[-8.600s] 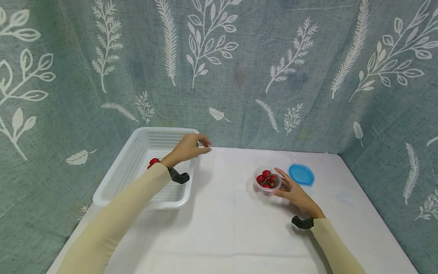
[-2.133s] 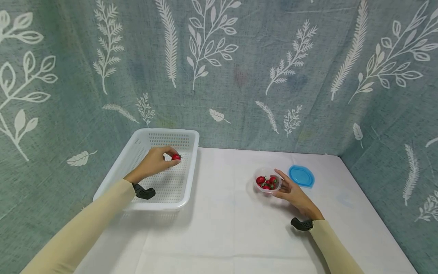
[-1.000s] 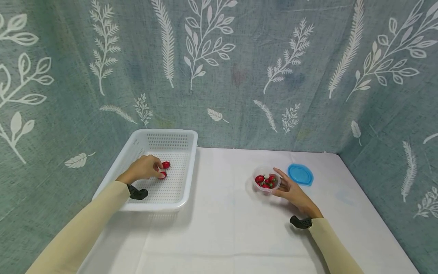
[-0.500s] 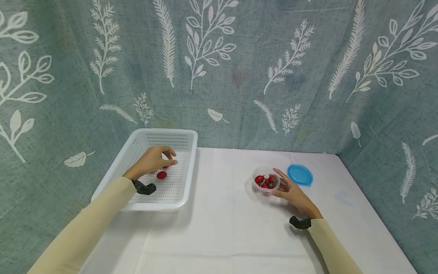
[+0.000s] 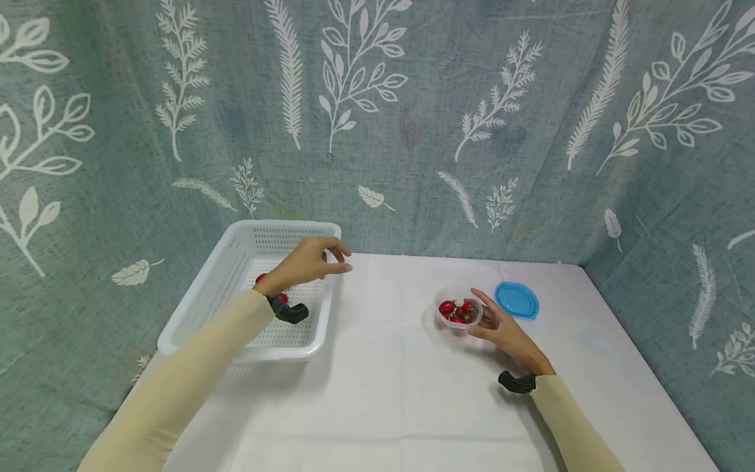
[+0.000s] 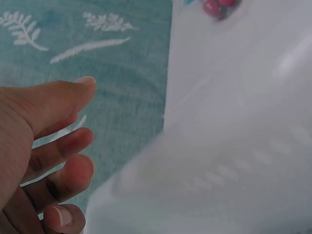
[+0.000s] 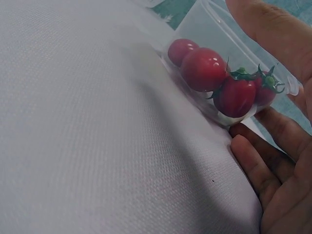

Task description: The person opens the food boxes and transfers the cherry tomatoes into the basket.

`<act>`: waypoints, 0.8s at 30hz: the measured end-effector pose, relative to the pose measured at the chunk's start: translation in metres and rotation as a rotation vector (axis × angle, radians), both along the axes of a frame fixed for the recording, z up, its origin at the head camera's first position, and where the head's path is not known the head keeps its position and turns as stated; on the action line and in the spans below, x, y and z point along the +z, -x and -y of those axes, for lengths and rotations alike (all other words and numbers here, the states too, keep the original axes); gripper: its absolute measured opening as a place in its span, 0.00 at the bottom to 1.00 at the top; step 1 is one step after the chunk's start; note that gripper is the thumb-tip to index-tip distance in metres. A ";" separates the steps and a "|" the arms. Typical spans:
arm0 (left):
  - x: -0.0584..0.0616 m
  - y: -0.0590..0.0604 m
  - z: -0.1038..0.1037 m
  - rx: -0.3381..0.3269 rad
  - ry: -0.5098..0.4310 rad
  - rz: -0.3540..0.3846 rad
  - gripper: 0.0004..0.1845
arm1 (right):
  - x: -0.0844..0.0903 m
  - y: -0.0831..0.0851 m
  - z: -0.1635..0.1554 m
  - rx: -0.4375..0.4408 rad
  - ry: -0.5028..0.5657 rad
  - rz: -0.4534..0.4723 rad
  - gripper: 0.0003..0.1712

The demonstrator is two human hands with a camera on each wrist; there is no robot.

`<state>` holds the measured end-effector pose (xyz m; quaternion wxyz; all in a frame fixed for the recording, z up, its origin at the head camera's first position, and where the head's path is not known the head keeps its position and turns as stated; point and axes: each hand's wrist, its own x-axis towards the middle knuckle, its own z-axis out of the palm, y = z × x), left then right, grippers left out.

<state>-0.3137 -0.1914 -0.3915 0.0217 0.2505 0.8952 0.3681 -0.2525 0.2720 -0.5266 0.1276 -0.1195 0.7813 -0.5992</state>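
My left hand hovers above the right rim of the white basket. Its fingers curve loosely, and in the left wrist view nothing lies between thumb and fingertips. Red cherry tomatoes lie on the basket floor, partly hidden by the left wrist. My right hand holds a small clear plastic tub on the table, its thumb by the rim and its fingers along the side. Several cherry tomatoes, some with green stems, sit inside the tub.
A blue lid lies flat behind the right hand. White cloth covers the table between basket and tub. A leaf-patterned green curtain rises along the back and both sides.
The left hand held a tomato over the basket, lowered it there and let go. It has since risen and moved right to the rim. The right hand stays at the tub.
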 end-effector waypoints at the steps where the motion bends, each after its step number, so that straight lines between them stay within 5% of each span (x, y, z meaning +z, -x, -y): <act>1: 0.001 0.000 -0.006 -0.006 -0.004 0.003 0.15 | 0.000 0.000 0.000 -0.001 0.000 -0.002 0.56; 8: 0.001 0.005 -0.048 -0.114 0.002 0.013 0.15 | 0.001 0.000 -0.001 0.002 -0.001 0.006 0.56; 24: -0.021 -0.001 -0.151 -0.313 0.074 0.036 0.13 | 0.001 0.001 -0.003 0.009 0.009 -0.005 0.56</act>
